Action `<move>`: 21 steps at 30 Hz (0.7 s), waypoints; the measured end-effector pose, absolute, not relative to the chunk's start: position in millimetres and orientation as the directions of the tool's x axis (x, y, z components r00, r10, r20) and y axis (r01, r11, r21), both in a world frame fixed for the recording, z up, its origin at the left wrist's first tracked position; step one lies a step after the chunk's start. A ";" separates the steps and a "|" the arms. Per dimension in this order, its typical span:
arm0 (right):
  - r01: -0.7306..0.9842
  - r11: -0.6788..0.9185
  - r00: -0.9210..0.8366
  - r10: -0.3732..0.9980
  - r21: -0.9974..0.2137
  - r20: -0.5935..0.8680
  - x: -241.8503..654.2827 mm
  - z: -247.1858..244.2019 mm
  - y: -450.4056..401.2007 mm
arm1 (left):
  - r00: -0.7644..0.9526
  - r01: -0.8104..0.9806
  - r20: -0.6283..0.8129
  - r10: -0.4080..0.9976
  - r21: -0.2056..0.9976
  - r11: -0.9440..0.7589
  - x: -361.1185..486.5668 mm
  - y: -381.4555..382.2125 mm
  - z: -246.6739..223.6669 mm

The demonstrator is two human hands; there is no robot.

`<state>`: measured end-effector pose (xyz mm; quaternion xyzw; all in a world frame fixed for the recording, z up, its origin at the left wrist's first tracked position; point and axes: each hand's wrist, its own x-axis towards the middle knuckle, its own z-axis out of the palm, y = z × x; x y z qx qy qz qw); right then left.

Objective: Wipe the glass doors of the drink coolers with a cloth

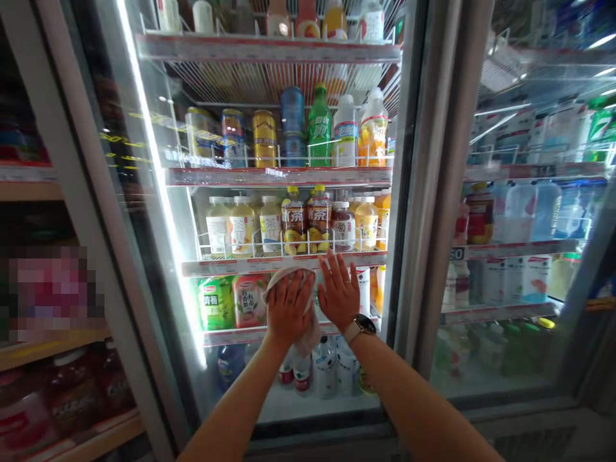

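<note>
Press cloth (308, 339) evenly on the glass door (312, 410) with left grip (286, 311) spread flat (and right grip (340, 294) spread, empty).

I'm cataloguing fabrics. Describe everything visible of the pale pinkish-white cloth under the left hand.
The pale pinkish-white cloth looks like soft fabric, bunched, with a rounded upper edge and a loose part hanging below. The bare left hand lies over it, hiding its middle and apparently pressing it against the transparent glass door.
</note>
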<state>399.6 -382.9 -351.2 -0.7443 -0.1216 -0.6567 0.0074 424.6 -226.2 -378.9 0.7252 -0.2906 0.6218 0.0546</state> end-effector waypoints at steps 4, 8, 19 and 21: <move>0.195 -0.970 0.090 0.168 0.148 0.982 399.3 -350.6 -382.6 | 0.073 -0.510 0.898 -0.433 -0.339 -0.790 422.7 -208.2 -432.9; 0.208 -0.967 0.101 0.171 0.147 0.980 399.8 -350.8 -382.8 | 0.089 -0.520 0.856 -0.509 -0.396 -0.757 421.7 -199.5 -420.9; 0.192 -0.970 0.116 0.172 0.148 0.978 400.6 -352.3 -383.6 | -0.007 -0.491 0.962 -0.273 -0.241 -0.837 429.4 -228.2 -311.8; 0.202 -0.968 0.109 0.173 0.149 0.979 399.8 -351.8 -383.5 | 0.007 -0.487 0.958 -0.285 -0.246 -0.838 429.0 -225.8 -337.9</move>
